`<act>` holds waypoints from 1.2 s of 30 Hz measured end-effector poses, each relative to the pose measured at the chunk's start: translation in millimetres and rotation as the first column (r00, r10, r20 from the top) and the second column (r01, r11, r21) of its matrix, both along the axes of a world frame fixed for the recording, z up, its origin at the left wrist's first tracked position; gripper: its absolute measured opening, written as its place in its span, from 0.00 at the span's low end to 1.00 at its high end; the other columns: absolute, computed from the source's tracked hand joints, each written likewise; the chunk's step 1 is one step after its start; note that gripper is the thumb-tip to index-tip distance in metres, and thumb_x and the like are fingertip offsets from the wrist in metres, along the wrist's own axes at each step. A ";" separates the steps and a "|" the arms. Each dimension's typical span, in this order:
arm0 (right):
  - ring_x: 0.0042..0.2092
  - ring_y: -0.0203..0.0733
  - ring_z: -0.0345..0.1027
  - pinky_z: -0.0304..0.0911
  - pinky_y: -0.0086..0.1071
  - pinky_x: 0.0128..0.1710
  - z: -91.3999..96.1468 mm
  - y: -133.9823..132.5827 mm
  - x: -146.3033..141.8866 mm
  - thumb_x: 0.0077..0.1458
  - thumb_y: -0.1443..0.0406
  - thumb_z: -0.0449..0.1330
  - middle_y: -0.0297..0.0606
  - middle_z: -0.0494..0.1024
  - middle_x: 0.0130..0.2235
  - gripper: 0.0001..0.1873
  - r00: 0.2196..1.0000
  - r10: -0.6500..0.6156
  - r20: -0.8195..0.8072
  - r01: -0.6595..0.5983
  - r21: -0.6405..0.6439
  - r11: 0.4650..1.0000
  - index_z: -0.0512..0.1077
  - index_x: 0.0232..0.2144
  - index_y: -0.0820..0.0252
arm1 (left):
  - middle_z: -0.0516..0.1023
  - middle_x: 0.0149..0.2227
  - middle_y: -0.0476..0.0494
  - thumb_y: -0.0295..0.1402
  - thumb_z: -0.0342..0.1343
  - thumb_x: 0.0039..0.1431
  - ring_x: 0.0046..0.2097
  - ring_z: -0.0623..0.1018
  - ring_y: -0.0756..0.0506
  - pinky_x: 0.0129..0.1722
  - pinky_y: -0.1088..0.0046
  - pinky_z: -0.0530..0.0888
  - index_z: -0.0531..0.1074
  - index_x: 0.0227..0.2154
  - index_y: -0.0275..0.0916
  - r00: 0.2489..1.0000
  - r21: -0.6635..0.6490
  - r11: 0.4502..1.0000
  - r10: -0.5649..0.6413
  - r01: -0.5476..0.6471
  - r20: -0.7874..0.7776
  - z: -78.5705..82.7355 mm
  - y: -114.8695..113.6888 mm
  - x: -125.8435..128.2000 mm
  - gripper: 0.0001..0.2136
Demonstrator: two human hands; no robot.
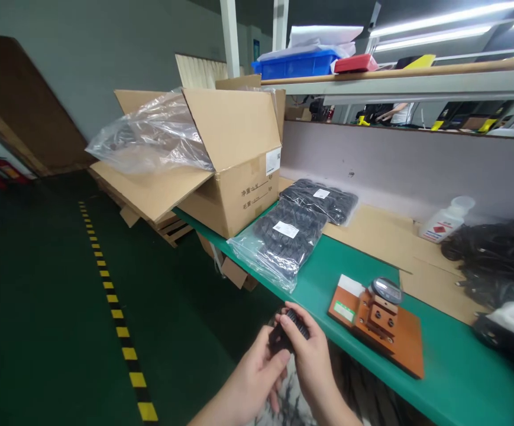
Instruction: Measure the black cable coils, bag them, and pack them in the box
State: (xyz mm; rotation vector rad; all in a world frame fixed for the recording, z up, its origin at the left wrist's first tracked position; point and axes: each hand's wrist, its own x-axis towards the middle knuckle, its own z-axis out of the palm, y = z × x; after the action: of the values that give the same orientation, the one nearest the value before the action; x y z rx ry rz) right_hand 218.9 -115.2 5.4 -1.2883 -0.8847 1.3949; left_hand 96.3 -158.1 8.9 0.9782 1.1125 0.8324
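Observation:
Just off the front edge of the green table [314,257], both my hands are closed around a small black ribbed piece [300,325]; it looks like a bundle of coiled cable, though my fingers cover much of it. My left hand [259,367] grips it from the left side. From the right, my right hand [313,349] holds it with the thumb laid across the top. Beyond my hands lies a clear bag [265,251] of black coiled pieces with a white label, and a similar bag [327,204] lies behind it.
An open cardboard box [250,195] lined with clear plastic stands at the table's left end. A dial gauge [386,290] sits on an orange-brown fixture [410,349] to the right. Farther right are a white bottle [443,225] and black cables [500,254]. A shelf [416,83] runs above.

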 end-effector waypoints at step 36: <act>0.42 0.47 0.76 0.70 0.38 0.43 18.7 38.9 -13.7 0.48 0.57 0.69 0.37 0.79 0.37 0.20 0.944 0.141 -0.298 -0.111 0.115 0.987 0.74 0.42 0.58 | 0.70 0.27 0.53 0.45 0.49 0.64 0.21 0.67 0.53 0.20 0.78 0.65 0.64 0.50 0.42 0.966 0.196 0.976 0.134 -0.091 -0.222 25.4 19.9 -2.6 0.17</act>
State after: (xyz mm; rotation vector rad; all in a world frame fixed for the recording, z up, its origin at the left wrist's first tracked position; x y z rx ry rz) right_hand 205.2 -76.3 24.1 -0.9226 -0.8211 1.5809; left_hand 93.7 -138.2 34.3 1.1991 1.3204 0.9426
